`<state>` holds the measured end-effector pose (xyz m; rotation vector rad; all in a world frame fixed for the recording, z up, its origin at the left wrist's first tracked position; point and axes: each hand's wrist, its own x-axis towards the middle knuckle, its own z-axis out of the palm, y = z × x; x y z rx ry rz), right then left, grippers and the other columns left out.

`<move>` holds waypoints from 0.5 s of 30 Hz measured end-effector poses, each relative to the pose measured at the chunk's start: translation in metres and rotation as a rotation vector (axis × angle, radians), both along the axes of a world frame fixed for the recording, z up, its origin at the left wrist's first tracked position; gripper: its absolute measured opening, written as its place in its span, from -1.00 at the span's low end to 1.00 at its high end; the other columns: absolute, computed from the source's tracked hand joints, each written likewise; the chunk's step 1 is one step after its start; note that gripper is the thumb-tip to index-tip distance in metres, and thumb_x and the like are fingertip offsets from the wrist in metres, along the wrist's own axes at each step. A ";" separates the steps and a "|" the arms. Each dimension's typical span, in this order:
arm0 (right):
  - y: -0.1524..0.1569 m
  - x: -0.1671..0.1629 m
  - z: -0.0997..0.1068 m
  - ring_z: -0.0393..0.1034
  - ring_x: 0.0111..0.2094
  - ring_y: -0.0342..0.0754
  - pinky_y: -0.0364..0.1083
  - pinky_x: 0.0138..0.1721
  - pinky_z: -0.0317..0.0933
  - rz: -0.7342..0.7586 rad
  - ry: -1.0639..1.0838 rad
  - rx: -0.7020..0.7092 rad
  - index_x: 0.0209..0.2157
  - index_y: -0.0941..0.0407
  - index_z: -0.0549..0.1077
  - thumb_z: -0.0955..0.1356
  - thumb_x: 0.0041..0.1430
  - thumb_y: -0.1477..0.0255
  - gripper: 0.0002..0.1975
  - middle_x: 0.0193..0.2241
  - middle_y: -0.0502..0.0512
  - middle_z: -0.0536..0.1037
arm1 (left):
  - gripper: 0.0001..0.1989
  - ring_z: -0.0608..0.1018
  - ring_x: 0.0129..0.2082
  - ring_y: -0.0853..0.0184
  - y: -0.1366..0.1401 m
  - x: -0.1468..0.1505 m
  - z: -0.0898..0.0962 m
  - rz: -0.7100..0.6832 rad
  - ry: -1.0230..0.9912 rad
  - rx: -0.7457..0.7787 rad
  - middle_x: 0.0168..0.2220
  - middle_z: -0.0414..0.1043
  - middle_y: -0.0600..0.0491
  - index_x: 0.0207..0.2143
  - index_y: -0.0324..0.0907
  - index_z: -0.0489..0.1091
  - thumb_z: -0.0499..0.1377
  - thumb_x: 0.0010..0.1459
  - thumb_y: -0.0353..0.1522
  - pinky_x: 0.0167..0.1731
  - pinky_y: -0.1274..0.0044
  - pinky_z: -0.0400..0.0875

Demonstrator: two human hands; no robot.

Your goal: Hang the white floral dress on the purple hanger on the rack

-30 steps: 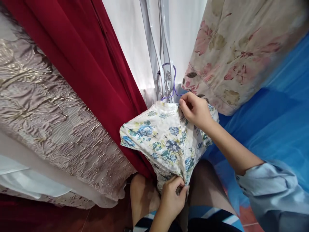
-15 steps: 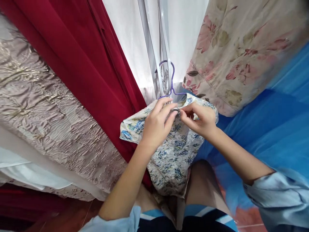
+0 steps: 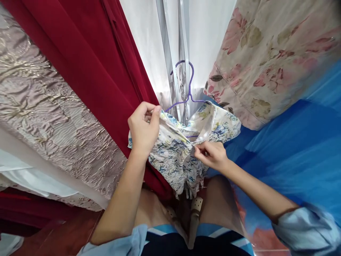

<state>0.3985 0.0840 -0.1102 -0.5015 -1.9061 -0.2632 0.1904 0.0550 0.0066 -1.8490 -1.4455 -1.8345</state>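
A white blouse (image 3: 170,149) with a blue and yellow floral print hangs on a purple hanger (image 3: 190,80). Its neckline gapes in a V, so the inside of the back shows. My left hand (image 3: 145,129) is closed, pinching the blouse's edge near the left shoulder and pulling it outward. At the bottom of the V, my right hand (image 3: 211,153) pinches the zipper on the centre seam between thumb and fingertips. Its small pull is mostly hidden by those fingers. Below, the blouse's lower part hangs bunched over my lap.
White straps (image 3: 183,42) hang down behind the hanger's hook. To the left are a dark red cloth (image 3: 87,67) and a textured pink-gold fabric (image 3: 64,113). A pink floral cloth (image 3: 255,64) and blue tulle (image 3: 290,142) hang on the right. Reddish tiles form the floor (image 3: 66,231).
My right hand has moved down the centre seam, and the neckline has parted into a V. My left hand has shifted left from the neckline's middle to the shoulder edge.
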 end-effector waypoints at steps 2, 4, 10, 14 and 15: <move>-0.008 0.000 -0.012 0.21 -0.68 -0.25 -0.20 -0.61 0.08 0.007 0.005 -0.053 -0.45 0.08 0.32 0.36 0.18 0.54 -0.84 -0.69 -0.16 0.33 | -0.87 0.47 -0.44 0.44 0.000 -0.013 -0.008 0.011 0.007 -0.042 -0.44 0.44 0.10 -0.39 -0.19 0.39 0.19 0.24 -0.36 -0.40 0.62 0.35; -0.009 -0.005 -0.024 0.24 -0.66 -0.24 -0.19 -0.58 0.09 0.024 -0.051 -0.075 -0.43 0.09 0.32 0.34 0.19 0.54 -0.86 -0.66 -0.14 0.36 | -0.87 0.47 -0.43 0.43 -0.002 -0.020 -0.015 0.060 -0.002 -0.028 -0.44 0.42 0.11 -0.38 -0.20 0.39 0.17 0.24 -0.37 -0.39 0.62 0.36; -0.003 -0.013 -0.066 0.24 -0.66 -0.21 -0.17 -0.58 0.01 0.127 -0.277 -0.118 -0.44 0.10 0.28 0.26 0.25 0.53 -0.84 -0.66 -0.11 0.36 | -0.87 0.43 -0.40 0.40 -0.013 -0.045 -0.010 0.165 -0.099 0.088 -0.43 0.37 0.12 -0.38 -0.19 0.39 0.18 0.25 -0.35 -0.35 0.56 0.36; -0.013 0.004 -0.080 0.28 -0.63 -0.19 -0.17 -0.55 0.01 0.087 -0.268 -0.257 -0.41 0.11 0.31 0.28 0.27 0.50 -0.86 -0.64 -0.08 0.40 | -0.83 0.42 -0.43 0.45 -0.004 -0.092 -0.032 0.058 -0.339 -0.027 -0.45 0.37 0.14 -0.38 -0.21 0.41 0.21 0.24 -0.31 -0.35 0.59 0.34; -0.017 0.008 -0.082 0.29 -0.63 -0.19 -0.17 -0.54 0.02 0.086 -0.272 -0.282 -0.41 0.11 0.32 0.28 0.27 0.49 -0.86 -0.63 -0.07 0.41 | -0.81 0.42 -0.46 0.46 0.002 -0.103 -0.043 -0.006 -0.461 -0.047 -0.47 0.37 0.14 -0.39 -0.22 0.40 0.21 0.23 -0.29 -0.36 0.59 0.35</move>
